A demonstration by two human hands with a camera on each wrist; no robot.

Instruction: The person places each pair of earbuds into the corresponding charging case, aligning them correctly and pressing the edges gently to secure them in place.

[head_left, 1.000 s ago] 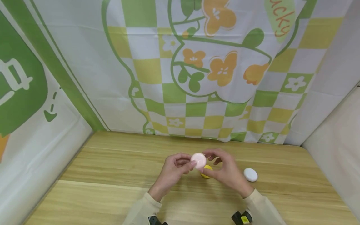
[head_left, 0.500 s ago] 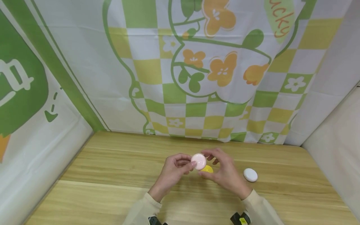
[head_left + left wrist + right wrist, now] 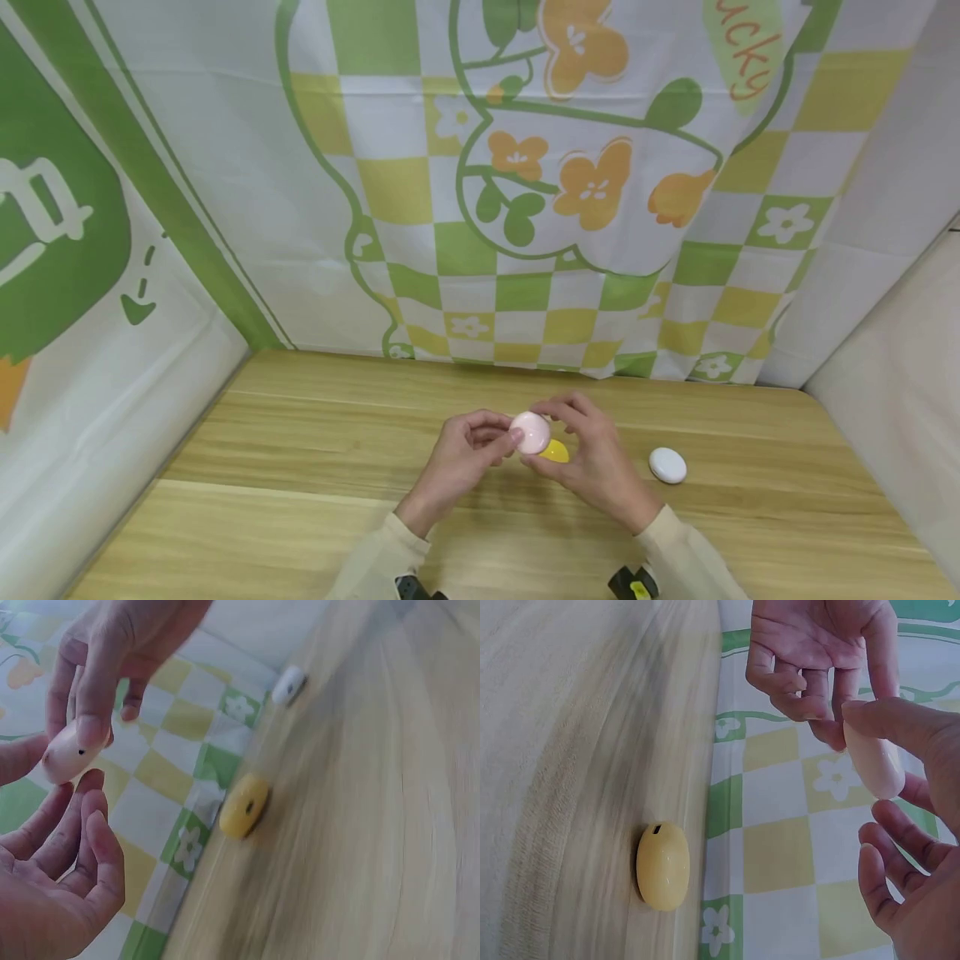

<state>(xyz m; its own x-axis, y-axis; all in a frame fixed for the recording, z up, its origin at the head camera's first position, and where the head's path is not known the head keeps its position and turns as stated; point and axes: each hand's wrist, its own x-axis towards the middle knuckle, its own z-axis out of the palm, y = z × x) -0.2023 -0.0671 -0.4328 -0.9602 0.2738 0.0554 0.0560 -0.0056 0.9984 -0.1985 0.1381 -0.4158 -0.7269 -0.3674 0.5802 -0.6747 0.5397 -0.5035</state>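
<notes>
Between my hands, raised over the table, is a pale pink rounded disc (image 3: 530, 432), glossy, with a small dark hole in its edge in the left wrist view. My left hand (image 3: 463, 454) pinches its left side, the thumb lying on the face. From the other side my right hand (image 3: 597, 458) holds its rim, index finger at the top and thumb near the bottom. Below the pink disc, a yellow rounded disc (image 3: 555, 451) with a dark slot lies on the table; my right hand partly hides it in the head view.
A similar white disc (image 3: 667, 466) lies on the wooden table (image 3: 300, 467) to the right of my right hand. A patterned curtain (image 3: 525, 317) hangs along the back edge, and pale cloth walls stand at both sides.
My right hand has shifted slightly left, its fingertips closing in on the pink disc's rim. The left hand and pink disc stay nearly in place.
</notes>
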